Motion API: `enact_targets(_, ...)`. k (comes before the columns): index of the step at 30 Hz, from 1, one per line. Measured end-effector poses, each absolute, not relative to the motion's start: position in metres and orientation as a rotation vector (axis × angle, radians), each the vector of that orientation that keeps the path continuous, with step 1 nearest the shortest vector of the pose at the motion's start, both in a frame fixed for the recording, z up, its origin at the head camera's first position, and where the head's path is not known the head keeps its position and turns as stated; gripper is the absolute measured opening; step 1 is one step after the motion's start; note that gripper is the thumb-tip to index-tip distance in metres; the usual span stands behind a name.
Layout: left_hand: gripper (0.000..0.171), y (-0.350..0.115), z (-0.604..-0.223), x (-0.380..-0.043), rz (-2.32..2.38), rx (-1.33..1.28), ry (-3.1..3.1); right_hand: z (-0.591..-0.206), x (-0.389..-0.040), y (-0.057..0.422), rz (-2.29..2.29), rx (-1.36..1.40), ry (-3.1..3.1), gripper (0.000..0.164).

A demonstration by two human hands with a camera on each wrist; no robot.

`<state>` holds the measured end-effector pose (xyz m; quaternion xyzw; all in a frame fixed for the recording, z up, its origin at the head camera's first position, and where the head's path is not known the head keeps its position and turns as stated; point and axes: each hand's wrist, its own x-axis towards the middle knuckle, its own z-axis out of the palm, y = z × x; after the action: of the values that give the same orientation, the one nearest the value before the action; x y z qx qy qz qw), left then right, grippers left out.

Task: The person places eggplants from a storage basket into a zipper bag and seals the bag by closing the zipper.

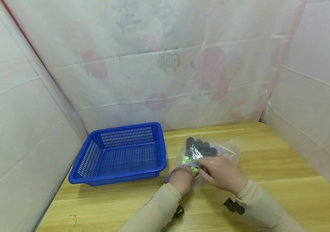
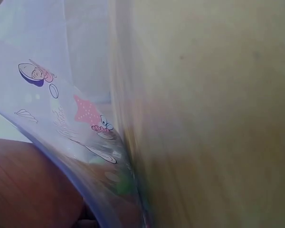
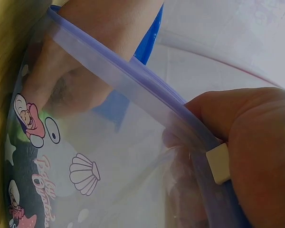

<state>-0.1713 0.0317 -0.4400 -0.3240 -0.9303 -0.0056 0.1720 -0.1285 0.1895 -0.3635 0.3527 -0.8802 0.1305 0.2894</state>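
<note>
A clear zip bag (image 1: 231, 150) printed with cartoon sea creatures lies on the table, its mouth toward the person. Inside it is a glove (image 1: 202, 149) with black fingers and a lime-green part near the opening. My left hand (image 1: 182, 179) reaches through the mouth into the bag and grips the glove by its green part; the fingertips are partly hidden. Along the purple zip edge (image 3: 118, 64), my right hand (image 1: 222, 172) pinches the bag between thumb and fingers, holding the mouth apart. A cream slider (image 3: 219, 163) sits right at the right thumb.
A blue plastic basket (image 1: 118, 176) with slotted sides stands left of the bag on the wooden table (image 1: 272, 180). White printed sheets (image 1: 136, 77) hang as walls behind and at both sides. Black straps (image 1: 233, 206) are at the wrists.
</note>
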Motion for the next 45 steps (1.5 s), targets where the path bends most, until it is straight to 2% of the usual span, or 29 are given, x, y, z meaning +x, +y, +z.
enact_targets(6, 0.006, 0.031, -0.443, -0.174, -0.022, -0.936, -2.681, -0.364, -0.129, 0.189, 0.345, 0.935, -2.358, 0.025)
enact_targets(13, 0.012, 0.029, -0.445, -0.177, -0.027, -0.952, -2.685, -0.363, -0.130, 0.188, 0.350, 0.935, -2.356, 0.023)
enact_targets(23, 0.012, 0.027, -0.438, -0.176, -0.190, -0.975, -2.765, -0.363, -0.131, 0.191, 0.368, 0.929, -2.370, 0.020)
enact_targets(32, 0.018, 0.030, -0.418, -0.165, -0.365, -0.990, -2.812, -0.360, -0.132, 0.198, 0.369, 0.899, -2.383, 0.022)
enact_targets(45, 0.025, 0.008, -0.373, -0.145, -0.588, -0.988, -2.768, -0.354, -0.133, 0.209, 0.313, 0.791, -2.390, 0.018)
